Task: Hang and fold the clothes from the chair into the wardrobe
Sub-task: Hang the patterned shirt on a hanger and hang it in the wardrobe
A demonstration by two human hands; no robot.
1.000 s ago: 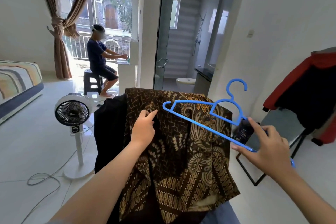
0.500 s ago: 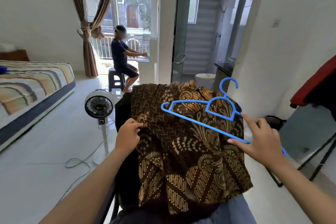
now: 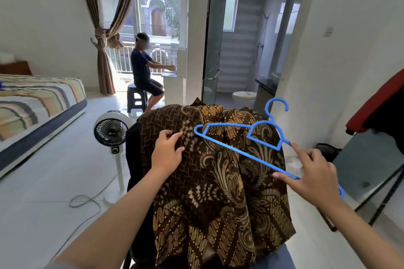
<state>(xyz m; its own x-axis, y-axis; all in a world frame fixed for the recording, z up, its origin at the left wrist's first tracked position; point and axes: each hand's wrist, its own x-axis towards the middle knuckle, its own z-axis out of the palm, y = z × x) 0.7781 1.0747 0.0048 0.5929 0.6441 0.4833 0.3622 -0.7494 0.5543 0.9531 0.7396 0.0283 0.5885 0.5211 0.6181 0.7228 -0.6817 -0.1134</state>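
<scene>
Left hand (image 3: 167, 150) shifted from the top edge of the batik shirt (image 3: 218, 181) onto its left shoulder area, fingers spread. Blue hanger (image 3: 240, 148), in the right hand (image 3: 312, 174), lowered closer over the shirt.

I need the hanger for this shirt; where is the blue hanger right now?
In the head view, the blue hanger is right of centre, held by the right hand over the brown batik shirt.
</scene>
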